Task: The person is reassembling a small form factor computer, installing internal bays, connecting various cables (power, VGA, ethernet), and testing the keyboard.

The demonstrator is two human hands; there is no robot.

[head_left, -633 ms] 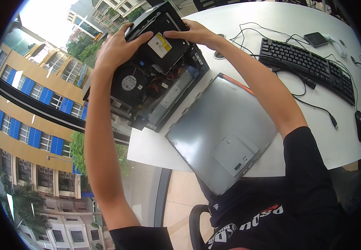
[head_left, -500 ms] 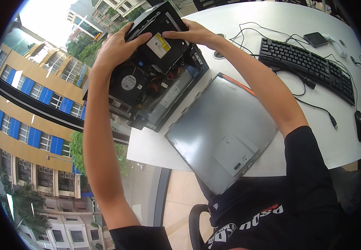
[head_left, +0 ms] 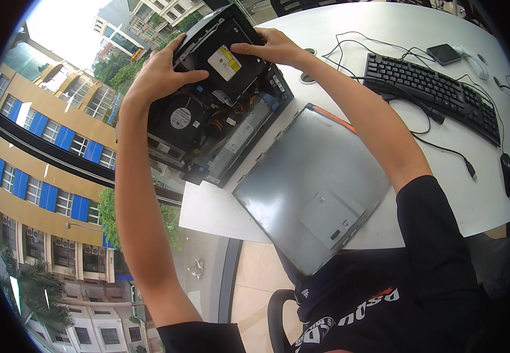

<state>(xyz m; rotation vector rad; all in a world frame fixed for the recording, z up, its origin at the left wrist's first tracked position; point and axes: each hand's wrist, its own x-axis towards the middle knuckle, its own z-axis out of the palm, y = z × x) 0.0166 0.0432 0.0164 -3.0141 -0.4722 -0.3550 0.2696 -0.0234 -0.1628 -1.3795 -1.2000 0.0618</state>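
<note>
Gripping, at eleven o'clock, the opened computer case [head_left: 219,112], with both bare hands at its far end and with its open side toward the camera. Reaching up with the left hand [head_left: 159,73], between ten and eleven o'clock, with fingers over the upper edge of the case, their tips mostly out of sight, and with thumb spread wide from them. Differing here most plainly from half a second ago: then lying with thumb tip at the ten o'clock edge of the white-and-yellow label [head_left: 224,63], now swung away to about eight o'clock of it. Cannot tell, from this view, about any contact under that thumb tip. Clasping the black box [head_left: 244,70] inside the case with the right hand [head_left: 275,48], just past twelve o'clock, much as before: thumb laid at one o'clock of the label, remaining fingers largely hidden behind the far edge. Nearly unchanged in the case's own place, with the round fan [head_left: 172,120] visible inside at ten o'clock. Also unchanged: the flat metal side panel [head_left: 316,182] near three o'clock, lying partly on the white table [head_left: 449,194] and jutting past its near edge. Farther out, well apart from both hands, a black keyboard [head_left: 434,97] at two o'clock and a black mouse [head_left: 507,175] at three.
</note>
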